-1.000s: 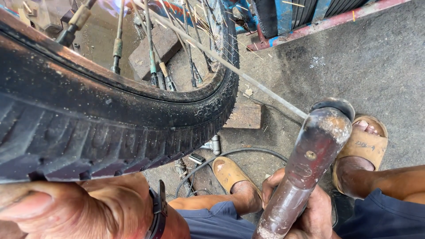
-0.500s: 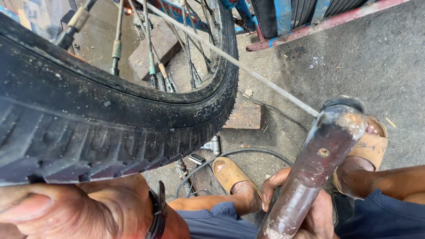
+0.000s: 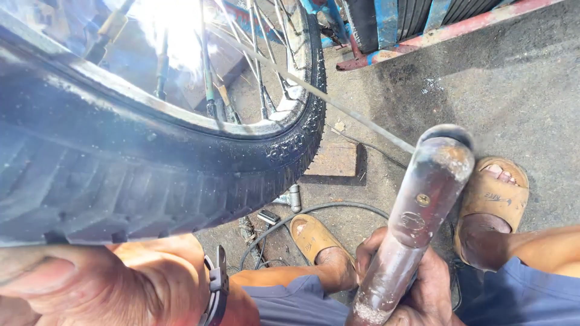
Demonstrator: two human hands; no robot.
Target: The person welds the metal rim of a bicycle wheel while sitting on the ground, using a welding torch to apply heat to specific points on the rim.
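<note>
A big black knobbly tyre (image 3: 139, 175) on a spoked wheel fills the left of the head view. My left hand (image 3: 96, 284) lies against the tyre's underside at the bottom left, a dark watch on its wrist. My right hand (image 3: 411, 284) grips a thick, worn reddish-brown tool handle (image 3: 417, 217) that rises toward the camera. A thin metal rod (image 3: 338, 105) runs from the handle's top end up left toward the wheel's rim and spokes (image 3: 260, 66).
My two feet in tan sandals (image 3: 492, 196) rest on stained concrete. A wooden block (image 3: 332, 160) lies under the tyre, with a grey hose (image 3: 320, 211) and small metal parts beside it. A blue and red frame (image 3: 423, 30) stands at the back.
The camera has tilted, and bright glare now covers the upper wheel. The handle has shifted slightly to the right; my left hand stays on the tyre.
</note>
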